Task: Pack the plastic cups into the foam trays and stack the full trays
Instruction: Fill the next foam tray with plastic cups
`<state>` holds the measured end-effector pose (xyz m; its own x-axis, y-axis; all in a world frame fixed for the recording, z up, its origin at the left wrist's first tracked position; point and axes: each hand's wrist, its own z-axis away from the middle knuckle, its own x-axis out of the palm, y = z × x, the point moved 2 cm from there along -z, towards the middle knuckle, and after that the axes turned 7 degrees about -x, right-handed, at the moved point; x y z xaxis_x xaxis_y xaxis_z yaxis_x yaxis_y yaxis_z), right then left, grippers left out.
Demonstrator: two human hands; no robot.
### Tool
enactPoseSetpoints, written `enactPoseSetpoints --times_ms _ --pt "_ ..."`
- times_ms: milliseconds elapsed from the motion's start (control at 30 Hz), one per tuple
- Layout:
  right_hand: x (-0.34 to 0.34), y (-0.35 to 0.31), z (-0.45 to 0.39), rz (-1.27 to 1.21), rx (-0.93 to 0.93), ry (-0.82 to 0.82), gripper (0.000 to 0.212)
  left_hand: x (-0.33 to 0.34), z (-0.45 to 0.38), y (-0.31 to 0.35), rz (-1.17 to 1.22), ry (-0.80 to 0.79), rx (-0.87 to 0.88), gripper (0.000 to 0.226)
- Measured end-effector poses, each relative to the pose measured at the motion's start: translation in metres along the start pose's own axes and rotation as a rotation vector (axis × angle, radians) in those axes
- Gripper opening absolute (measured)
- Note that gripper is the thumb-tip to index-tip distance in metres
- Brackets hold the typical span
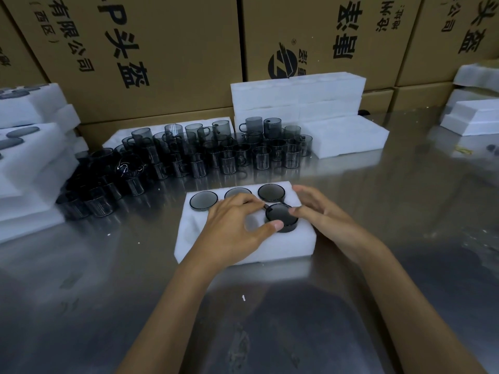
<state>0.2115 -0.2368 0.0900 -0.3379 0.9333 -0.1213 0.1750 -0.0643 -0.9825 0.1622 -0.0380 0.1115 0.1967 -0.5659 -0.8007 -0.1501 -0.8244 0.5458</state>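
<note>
Both hands are seating a smoky-grey round plastic cup [281, 217] in the white foam tray [286, 248], left hand [237, 225] pinching its rim, right hand [314, 211] seemingly steadying with loosely spread fingers; pressing it level comes next.

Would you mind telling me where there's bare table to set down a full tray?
Bare steel table lies right of the foam tray, below the empty trays, and in front of it. Crowded: loose cups behind and left.
</note>
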Motion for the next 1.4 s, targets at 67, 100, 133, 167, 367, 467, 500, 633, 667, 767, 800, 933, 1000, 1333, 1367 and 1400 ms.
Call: enactPoseSetpoints --times_ms 67,100,133,167,367,467,500,633,667,767,800,933,1000,1333,1367,1400 --pt "0.0 0.0 0.0 0.004 -0.005 0.0 0.047 0.001 -0.001 -0.001 -0.019 -0.004 -0.001 0.059" --pt "0.001 0.0 0.0 0.004 -0.01 -0.002 0.047 0.002 -0.001 -0.001 -0.028 -0.003 -0.005 0.059" --pt "0.001 0.0 0.0 -0.002 -0.014 -0.003 0.047 0.002 -0.001 0.0 -0.031 -0.003 -0.013 0.06" --pt "0.001 0.0 0.0 -0.009 -0.016 -0.001 0.047 0.002 -0.001 0.0 -0.031 0.0 -0.019 0.06" --pt "-0.001 0.003 -0.001 -0.043 -0.014 -0.015 0.048 -0.006 0.003 0.007 0.116 0.085 0.071 0.038" --pt "-0.002 0.002 0.0 -0.053 -0.017 -0.026 0.048 -0.008 0.001 0.006 0.154 0.101 0.061 0.025" --pt "-0.003 0.0 0.0 -0.029 -0.031 -0.025 0.048 -0.007 0.001 0.006 0.138 0.098 0.067 0.023" --pt "-0.01 -0.009 0.004 0.124 -0.092 -0.099 0.039 -0.005 0.001 0.007 0.12 0.104 0.089 0.021" --pt "-0.011 -0.01 0.004 0.146 -0.094 -0.137 0.038 -0.005 0.001 0.007 0.125 0.108 0.085 0.02" --pt "-0.008 -0.011 0.005 0.191 -0.052 -0.165 0.037 -0.005 0.001 0.005 0.069 0.11 0.061 0.021" --pt "-0.005 -0.011 0.006 0.19 -0.032 -0.156 0.036 -0.004 0.001 0.004 0.024 0.1 0.047 0.021" --pt "0.001 -0.011 0.006 0.153 0.041 -0.144 0.037 -0.003 0.0 0.0 -0.063 0.048 -0.001 0.022" --pt "0.001 -0.01 0.006 0.13 0.041 -0.161 0.037 -0.004 0.002 0.001 -0.047 0.045 -0.006 0.022" --pt "-0.003 -0.008 0.003 -0.074 -0.05 -0.029 0.036 -0.011 0.003 0.006 0.156 0.035 -0.001 0.026" --pt "-0.004 -0.007 0.002 -0.088 -0.063 0.059 0.033 -0.015 0.003 0.005 0.221 0.057 -0.001 0.026" --pt "-0.004 -0.007 0.0 -0.082 -0.074 0.168 0.027 -0.02 0.002 0.004 0.26 0.098 -0.006 0.026"
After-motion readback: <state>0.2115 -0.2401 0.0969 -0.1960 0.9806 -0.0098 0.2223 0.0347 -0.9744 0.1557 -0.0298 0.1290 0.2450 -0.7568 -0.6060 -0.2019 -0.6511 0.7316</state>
